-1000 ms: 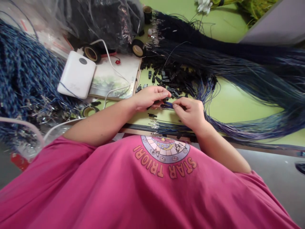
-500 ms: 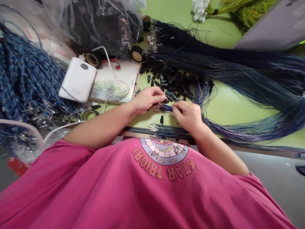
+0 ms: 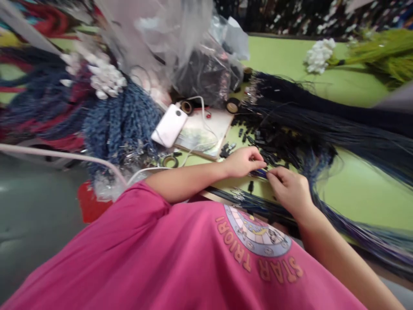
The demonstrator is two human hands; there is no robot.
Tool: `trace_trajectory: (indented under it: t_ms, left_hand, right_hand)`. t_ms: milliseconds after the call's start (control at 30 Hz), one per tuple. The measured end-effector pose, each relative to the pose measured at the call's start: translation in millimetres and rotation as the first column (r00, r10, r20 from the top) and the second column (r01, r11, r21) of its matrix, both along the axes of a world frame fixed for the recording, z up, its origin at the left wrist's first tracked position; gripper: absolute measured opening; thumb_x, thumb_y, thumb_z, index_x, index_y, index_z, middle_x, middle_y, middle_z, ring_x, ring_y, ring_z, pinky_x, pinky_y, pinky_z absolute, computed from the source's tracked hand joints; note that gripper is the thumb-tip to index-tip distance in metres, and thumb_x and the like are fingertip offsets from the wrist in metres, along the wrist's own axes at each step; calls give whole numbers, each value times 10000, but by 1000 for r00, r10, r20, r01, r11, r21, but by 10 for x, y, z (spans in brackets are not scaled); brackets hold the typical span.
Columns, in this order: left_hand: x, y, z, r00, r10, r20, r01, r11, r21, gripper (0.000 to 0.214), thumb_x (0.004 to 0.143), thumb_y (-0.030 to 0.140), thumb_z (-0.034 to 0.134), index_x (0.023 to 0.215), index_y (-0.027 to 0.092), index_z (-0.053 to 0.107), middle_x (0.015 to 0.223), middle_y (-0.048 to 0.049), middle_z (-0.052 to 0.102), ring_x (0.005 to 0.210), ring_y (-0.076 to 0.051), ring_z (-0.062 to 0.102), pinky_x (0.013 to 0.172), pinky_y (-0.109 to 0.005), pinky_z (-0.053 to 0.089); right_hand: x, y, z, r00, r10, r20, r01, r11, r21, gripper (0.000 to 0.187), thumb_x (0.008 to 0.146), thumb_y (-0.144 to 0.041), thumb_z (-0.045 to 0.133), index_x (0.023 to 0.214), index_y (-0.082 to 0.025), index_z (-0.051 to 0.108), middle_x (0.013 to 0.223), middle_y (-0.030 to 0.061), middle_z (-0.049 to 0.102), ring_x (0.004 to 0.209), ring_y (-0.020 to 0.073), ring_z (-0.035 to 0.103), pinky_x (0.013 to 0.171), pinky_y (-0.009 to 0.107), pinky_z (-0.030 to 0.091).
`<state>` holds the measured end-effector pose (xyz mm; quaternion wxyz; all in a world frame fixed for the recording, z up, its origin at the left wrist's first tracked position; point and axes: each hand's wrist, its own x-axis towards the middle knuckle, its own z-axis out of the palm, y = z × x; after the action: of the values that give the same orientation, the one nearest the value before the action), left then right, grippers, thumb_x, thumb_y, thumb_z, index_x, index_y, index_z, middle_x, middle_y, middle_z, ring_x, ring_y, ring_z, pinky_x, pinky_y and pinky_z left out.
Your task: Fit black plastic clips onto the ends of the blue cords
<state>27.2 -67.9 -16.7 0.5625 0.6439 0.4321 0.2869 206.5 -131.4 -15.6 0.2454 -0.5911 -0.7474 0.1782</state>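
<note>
My left hand [image 3: 243,162] is closed, thumb and forefinger pressed together. What they pinch is too small and blurred to make out. Close beside it, my right hand [image 3: 290,189] pinches a thin wire at its fingertips, most of it hidden by the fingers. Between and below the hands lies a small bundle of blue wires [image 3: 259,173]. A single black plastic connector [image 3: 251,186] rests on the green table near them. Closer to my body are more dark wires with bare metal terminals [image 3: 238,194]. A heap of black connectors [image 3: 274,144] lies just beyond my hands.
A long bundle of dark wires [image 3: 338,114] stretches to the right. On the left are a white power bank [image 3: 169,125] with a cable, a notebook [image 3: 201,140], tape rolls [image 3: 232,105] and twisted blue wires [image 3: 119,116]. A clear plastic bag [image 3: 206,64] stands behind.
The view has swung left, so the table and both hands appear farther right and lower. My hands stay close together over the wires, still pinching.
</note>
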Motion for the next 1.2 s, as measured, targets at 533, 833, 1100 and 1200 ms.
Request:
trace_trajectory:
  t_ms: [533, 833, 1100, 1200]
  left_hand:
    - [-206, 105, 104, 933, -355, 47, 355, 896, -267, 110, 821, 252, 696, 862, 150, 698, 711, 4, 635, 499, -63, 517, 550, -246, 413]
    - [-200, 125, 249, 938, -321, -130, 279, 923, -267, 120, 765, 114, 687, 876, 144, 720, 629, 29, 622, 468, -41, 431, 485, -202, 319]
    - [-79, 28, 172, 982, -186, 23, 184, 939, -290, 100, 820, 117, 639, 906, 123, 688, 595, 40, 591, 471, -39, 424, 486, -189, 314]
    - [-65, 7, 165, 988, -155, 27, 156, 941, -299, 104, 828, 109, 627, 918, 121, 678, 610, 38, 598, 464, -34, 427, 483, -187, 320]
  right_hand:
    - [374, 200, -92, 938, 212, 275, -177, 973, -145, 259, 859, -254, 485, 807, -212, 735, 859, 85, 732, 792, 245, 685, 723, 363, 520]
    - [353, 115, 72, 997, -63, 43, 67, 994, -86, 178, 798, -263, 578, 816, -180, 735, 722, 27, 720, 643, 163, 620, 645, 282, 447]
    - [194, 11, 76, 972, 19, -234, -9, 999, 45, 206, 876, -285, 570, 821, -195, 747, 832, 28, 748, 765, 151, 668, 738, 273, 492]
    - [212, -11, 29, 970, -46, -240, 51, 999, 13, 180, 846, -257, 590, 758, -190, 731, 758, 14, 736, 695, 143, 654, 684, 259, 485]
